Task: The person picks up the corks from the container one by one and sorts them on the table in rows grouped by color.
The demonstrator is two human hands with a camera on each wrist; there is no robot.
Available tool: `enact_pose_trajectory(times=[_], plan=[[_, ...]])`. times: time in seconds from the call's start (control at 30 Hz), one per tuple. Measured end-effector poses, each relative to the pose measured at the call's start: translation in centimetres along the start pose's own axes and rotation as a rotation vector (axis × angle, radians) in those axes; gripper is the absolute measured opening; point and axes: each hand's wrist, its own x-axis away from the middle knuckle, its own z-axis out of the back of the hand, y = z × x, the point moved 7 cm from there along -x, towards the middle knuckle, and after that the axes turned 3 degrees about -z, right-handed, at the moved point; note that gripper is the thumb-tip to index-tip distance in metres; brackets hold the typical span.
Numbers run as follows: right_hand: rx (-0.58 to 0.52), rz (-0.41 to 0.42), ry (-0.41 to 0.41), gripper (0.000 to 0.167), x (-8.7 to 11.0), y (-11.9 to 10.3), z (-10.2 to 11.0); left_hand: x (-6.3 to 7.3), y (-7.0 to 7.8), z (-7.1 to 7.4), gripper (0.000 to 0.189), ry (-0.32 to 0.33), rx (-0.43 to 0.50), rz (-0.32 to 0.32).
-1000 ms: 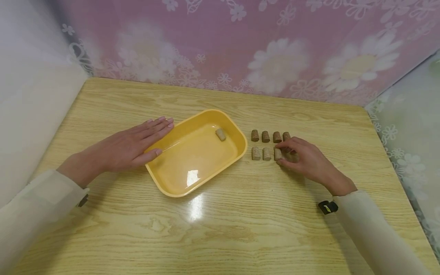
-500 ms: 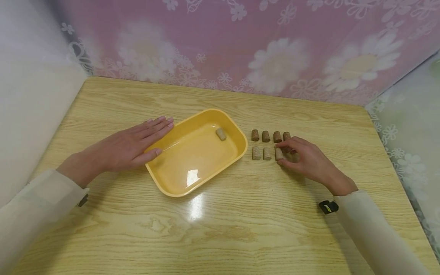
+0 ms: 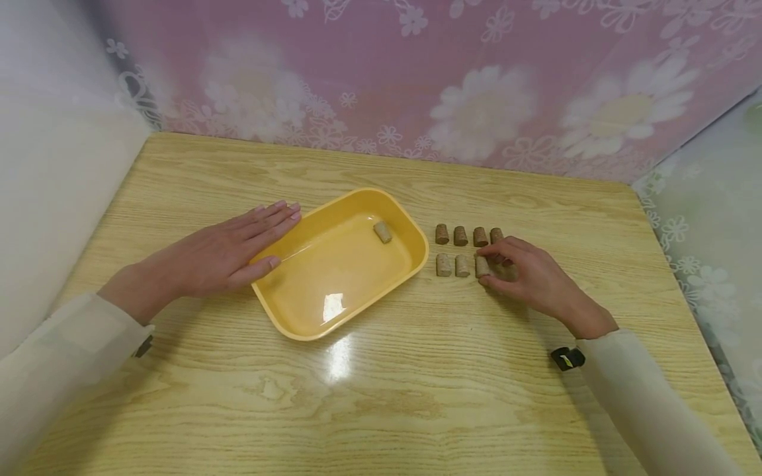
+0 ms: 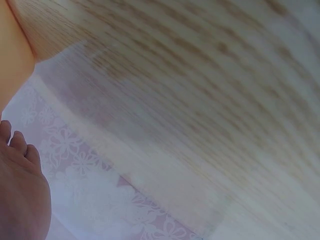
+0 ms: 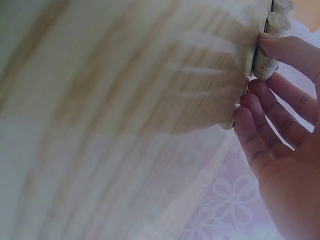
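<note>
In the head view my right hand (image 3: 532, 274) pinches a pale cork (image 3: 482, 266) between thumb and fingers, at the right end of the front row. The right wrist view shows the thumb and a finger at either end of that cork (image 5: 265, 66). Two more pale corks, one of them nearest the tray (image 3: 443, 265), lie to its left. Behind them runs a row of several darker brown corks (image 3: 460, 236). My left hand (image 3: 220, 254) lies with straight fingers over the left rim of a yellow tray (image 3: 286, 324). Inside the tray, near its far right corner, lies one pale cork (image 3: 382, 232).
Everything stands on a wood-grain table (image 3: 381, 410). A pink flowered backdrop (image 3: 369, 79) rises behind its far edge, with pale panels at left and right. The tray sits at an angle, left of the cork rows.
The cork in my right fingers tilted slightly half a second ago and stands straighter now. Both hands, the tray and the other corks keep their places.
</note>
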Motion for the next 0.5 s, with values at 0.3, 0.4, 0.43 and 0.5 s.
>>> enact_pose_trajectory(times=[0.3,0.4,0.43,0.5], plan=[[-0.004,-0.007,-0.008,0.044,0.0,0.0,0.0,0.0,0.0,-0.1,0.075,0.002,0.002,-0.006],[-0.013,-0.015,-0.01,0.045,0.1,-0.1,0.3,0.0,0.0,-0.1,0.074,0.001,0.007,-0.004],[-0.013,-0.013,-0.005,0.045,0.1,-0.1,0.5,0.0,-0.1,-0.1,0.074,0.0,0.008,-0.002],[-0.015,-0.008,0.01,0.045,0.1,-0.3,0.9,0.0,-0.1,-0.2,0.074,-0.002,0.01,0.002]])
